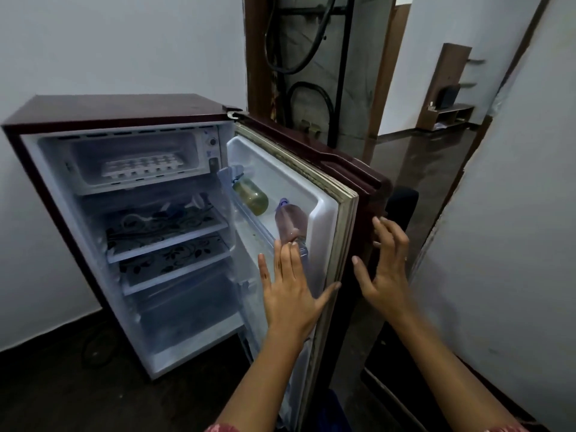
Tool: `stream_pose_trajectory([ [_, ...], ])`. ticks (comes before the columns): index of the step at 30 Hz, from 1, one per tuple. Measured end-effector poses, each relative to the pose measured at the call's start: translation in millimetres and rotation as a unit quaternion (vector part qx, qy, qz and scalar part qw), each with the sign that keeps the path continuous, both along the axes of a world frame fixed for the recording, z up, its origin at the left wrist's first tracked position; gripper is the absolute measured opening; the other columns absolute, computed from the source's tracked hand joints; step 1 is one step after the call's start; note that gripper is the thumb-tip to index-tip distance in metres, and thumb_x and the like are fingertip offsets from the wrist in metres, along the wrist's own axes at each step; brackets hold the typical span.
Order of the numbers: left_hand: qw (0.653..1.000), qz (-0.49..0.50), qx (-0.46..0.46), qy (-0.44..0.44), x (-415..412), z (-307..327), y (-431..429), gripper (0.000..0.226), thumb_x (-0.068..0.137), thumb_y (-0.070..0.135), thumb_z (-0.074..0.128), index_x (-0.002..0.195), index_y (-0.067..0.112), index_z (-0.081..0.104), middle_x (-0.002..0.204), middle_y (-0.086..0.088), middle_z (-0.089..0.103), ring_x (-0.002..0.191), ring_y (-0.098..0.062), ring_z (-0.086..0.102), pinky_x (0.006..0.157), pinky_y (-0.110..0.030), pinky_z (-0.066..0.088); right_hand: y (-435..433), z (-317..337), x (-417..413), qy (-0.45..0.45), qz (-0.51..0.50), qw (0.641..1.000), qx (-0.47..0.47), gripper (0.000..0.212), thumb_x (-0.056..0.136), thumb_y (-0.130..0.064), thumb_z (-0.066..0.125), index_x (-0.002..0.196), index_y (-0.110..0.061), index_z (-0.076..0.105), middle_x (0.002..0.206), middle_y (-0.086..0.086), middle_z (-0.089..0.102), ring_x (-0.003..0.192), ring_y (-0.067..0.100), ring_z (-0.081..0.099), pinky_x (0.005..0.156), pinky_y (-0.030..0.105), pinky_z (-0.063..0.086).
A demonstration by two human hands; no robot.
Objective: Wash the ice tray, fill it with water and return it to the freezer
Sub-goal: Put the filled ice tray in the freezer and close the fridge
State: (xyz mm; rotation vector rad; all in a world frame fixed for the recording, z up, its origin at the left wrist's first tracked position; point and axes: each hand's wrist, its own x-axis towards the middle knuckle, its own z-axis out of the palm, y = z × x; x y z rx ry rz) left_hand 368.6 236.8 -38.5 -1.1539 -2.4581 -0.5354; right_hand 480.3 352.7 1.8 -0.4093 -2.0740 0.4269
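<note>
A small maroon fridge (118, 109) stands with its door (330, 194) swung wide to the right. The white ice tray (141, 166) lies flat in the freezer compartment (187, 145) at the top. My left hand (290, 291) is spread flat in front of the door's inner side, thumb at the door's edge, holding nothing. My right hand (386, 266) is open with fingers apart beside the door's outer face, by the dark handle; whether it touches the door is unclear.
Two bottles, one greenish (252, 196) and one pinkish (291, 224), lie in the door rack. Patterned shelves (168, 232) sit below the freezer. White walls stand left and right. A doorway with dark floor (427, 169) opens behind the door.
</note>
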Motion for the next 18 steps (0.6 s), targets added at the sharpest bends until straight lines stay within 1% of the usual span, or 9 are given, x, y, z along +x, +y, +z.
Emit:
stream_pose_trajectory([
  [1, 1.0, 0.01, 0.004, -0.005, -2.0, 0.0, -5.5, 0.107, 0.079, 0.082, 0.022, 0.144, -0.003, 0.022, 0.151, -0.018, 0.026, 0.144, -0.03, 0.013, 0.115, -0.052, -0.004, -1.9, -3.8, -3.4, 0.019, 0.002, 1.0, -0.019, 0.069, 0.083, -0.033, 0.055, 0.141, -0.023, 0.019, 0.145, 0.002, 0.013, 0.136, 0.018, 0.022, 0.109, 0.038, 0.034],
  [4, 0.999, 0.035, 0.002, 0.001, -13.4, -0.8, -26.2, 0.114, 0.074, 0.087, 0.018, 0.145, -0.003, 0.02, 0.153, -0.018, 0.021, 0.145, -0.031, 0.005, 0.114, -0.052, -0.009, -14.8, -13.2, -16.8, 0.019, 0.019, 0.998, -0.061, 0.076, 0.083, -0.05, 0.053, 0.143, -0.028, 0.012, 0.151, -0.001, 0.006, 0.141, 0.013, 0.012, 0.112, 0.028, 0.019],
  [6, 0.999, 0.045, -0.002, 0.005, -22.2, -1.3, -37.9, 0.116, 0.072, 0.088, 0.017, 0.146, -0.002, 0.02, 0.153, -0.016, 0.021, 0.144, -0.033, 0.003, 0.114, -0.052, -0.011, -24.8, -19.3, -23.4, -0.001, 0.029, 0.998, -0.055, 0.079, 0.084, -0.06, 0.045, 0.145, -0.031, 0.004, 0.153, -0.004, 0.006, 0.142, 0.011, 0.009, 0.113, 0.035, 0.015],
  [8, 0.998, 0.065, -0.006, 0.002, -31.4, -1.1, -51.8, 0.118, 0.071, 0.089, 0.017, 0.146, -0.001, 0.02, 0.153, -0.016, 0.023, 0.144, -0.036, 0.004, 0.113, -0.051, -0.014, -39.1, -25.2, -32.2, -0.016, 0.034, 0.998, -0.042, 0.078, 0.084, -0.059, 0.044, 0.144, -0.035, 0.0, 0.153, -0.005, 0.008, 0.142, 0.015, 0.01, 0.113, 0.043, 0.013],
  [10, 0.996, 0.088, -0.01, 0.008, -41.1, -0.1, -65.3, 0.12, 0.069, 0.09, 0.015, 0.146, -0.002, 0.02, 0.153, -0.016, 0.023, 0.143, -0.037, 0.004, 0.113, -0.051, -0.016, -52.0, -29.8, -41.9, -0.025, 0.029, 0.999, -0.018, 0.076, 0.086, -0.062, 0.039, 0.145, -0.036, -0.001, 0.153, -0.004, 0.009, 0.143, 0.014, 0.006, 0.114, 0.044, 0.009],
  [12, 0.995, 0.1, -0.014, 0.021, -51.3, -0.3, -81.3, 0.119, 0.07, 0.09, 0.013, 0.146, -0.001, 0.019, 0.154, -0.016, 0.019, 0.144, -0.036, 0.003, 0.113, -0.053, -0.014, -60.3, -33.3, -50.6, -0.035, 0.003, 0.999, 0.03, 0.072, 0.088, -0.063, 0.03, 0.146, -0.036, -0.003, 0.152, -0.005, 0.013, 0.144, 0.011, -0.001, 0.114, 0.045, 0.004],
  [14, 0.995, 0.1, -0.011, 0.029, -58.5, -1.2, -98.1, 0.114, 0.074, 0.086, 0.014, 0.146, -0.002, 0.016, 0.155, -0.018, 0.013, 0.144, -0.034, 0.0, 0.114, -0.053, -0.009, -65.0, -34.0, -58.6, -0.044, -0.014, 0.996, 0.081, 0.067, 0.091, -0.061, 0.027, 0.147, -0.036, -0.001, 0.15, -0.004, 0.019, 0.145, 0.013, 0.0, 0.113, 0.046, 0.001],
  [16, 0.996, 0.087, 0.012, 0.027, -60.0, -3.6, -111.8, 0.102, 0.083, 0.077, 0.018, 0.147, -0.002, 0.012, 0.156, -0.017, 0.008, 0.145, -0.03, -0.004, 0.115, -0.052, -0.007, -71.3, -31.5, -66.7, -0.041, 0.007, 0.993, 0.11, 0.062, 0.093, -0.056, 0.027, 0.147, -0.036, 0.006, 0.149, -0.005, 0.024, 0.144, 0.015, 0.004, 0.112, 0.047, 0.004],
  [18, 0.996, 0.064, 0.043, 0.037, -58.4, -8.1, -120.1, 0.088, 0.089, 0.063, 0.027, 0.147, 0.0, 0.008, 0.157, -0.016, 0.005, 0.145, -0.027, -0.004, 0.116, -0.048, -0.005, -79.8, -26.9, -75.1, -0.03, 0.042, 0.989, 0.14, 0.055, 0.094, -0.049, 0.032, 0.145, -0.034, 0.017, 0.146, -0.006, 0.028, 0.141, 0.017, 0.014, 0.111, 0.045, 0.012],
])
